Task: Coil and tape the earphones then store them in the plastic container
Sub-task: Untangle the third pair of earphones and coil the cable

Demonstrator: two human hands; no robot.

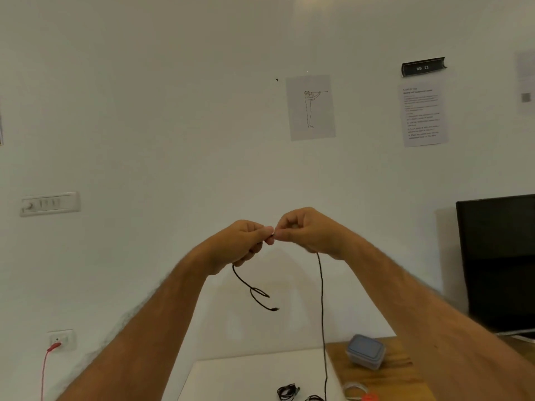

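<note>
Up at chest height, the earphones (pixel 321 299) hang between both hands: left hand (pixel 240 244) and right hand (pixel 304 230) pinch the cable fingertip to fingertip, likely to start coiling. Container (pixel 366 352) waits at four o'clock.

A dark monitor (pixel 500 264) stood at the right. On the wall hung a figure drawing (pixel 310 107), a printed sheet (pixel 423 114), a black label (pixel 423 67) and a switch plate (pixel 49 203). A red cable (pixel 45 369) was plugged into a socket (pixel 61 339).
</note>
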